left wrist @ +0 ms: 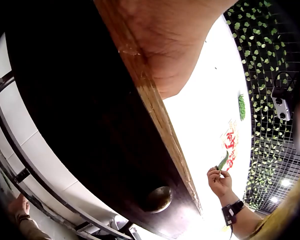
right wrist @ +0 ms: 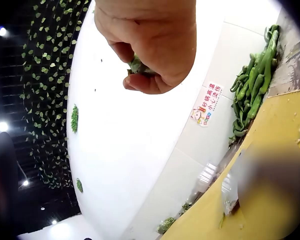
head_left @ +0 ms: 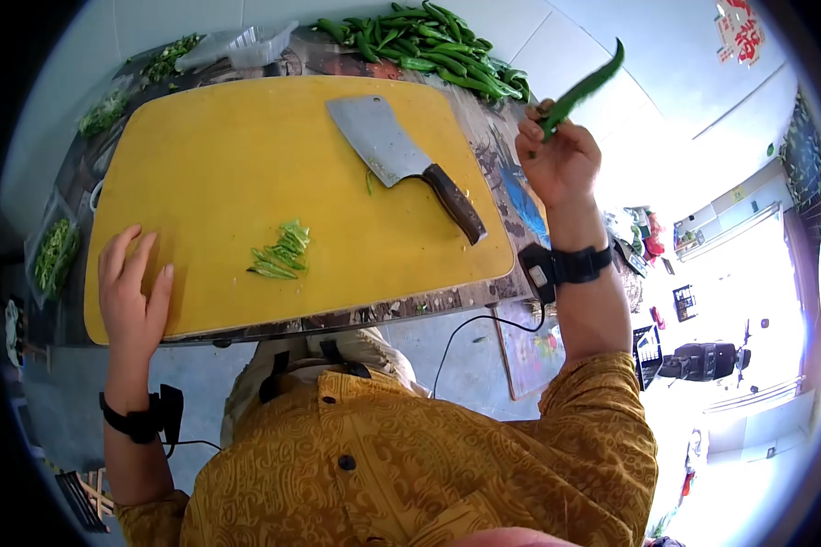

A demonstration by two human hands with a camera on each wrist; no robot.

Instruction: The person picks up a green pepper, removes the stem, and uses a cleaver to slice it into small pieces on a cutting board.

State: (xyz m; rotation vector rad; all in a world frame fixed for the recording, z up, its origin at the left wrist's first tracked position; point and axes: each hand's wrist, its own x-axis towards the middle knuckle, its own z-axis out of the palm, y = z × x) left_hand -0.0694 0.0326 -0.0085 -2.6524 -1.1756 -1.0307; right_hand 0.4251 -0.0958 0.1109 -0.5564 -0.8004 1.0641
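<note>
My right hand [head_left: 561, 164], raised beyond the right side of the yellow cutting board [head_left: 201, 164], pinches a long green chili pepper [head_left: 586, 88] by its stem end, tip pointing up. In the right wrist view only part of the pepper [right wrist: 137, 65] shows between the curled fingers. On the board's left front corner rests my left hand [head_left: 135, 296], fingers loosely extended and holding nothing. A cleaver [head_left: 374, 137] with a dark wooden handle lies flat on the board's right half. Cut green pepper pieces [head_left: 285, 248] sit in a small heap near the front middle.
Whole green peppers [head_left: 429, 41] are piled behind the board against the tiled wall. A clear plastic container [head_left: 246, 46] stands at the back left. Along the left side is a bag of chopped greens [head_left: 57, 255]. The table's front edge runs close to my body.
</note>
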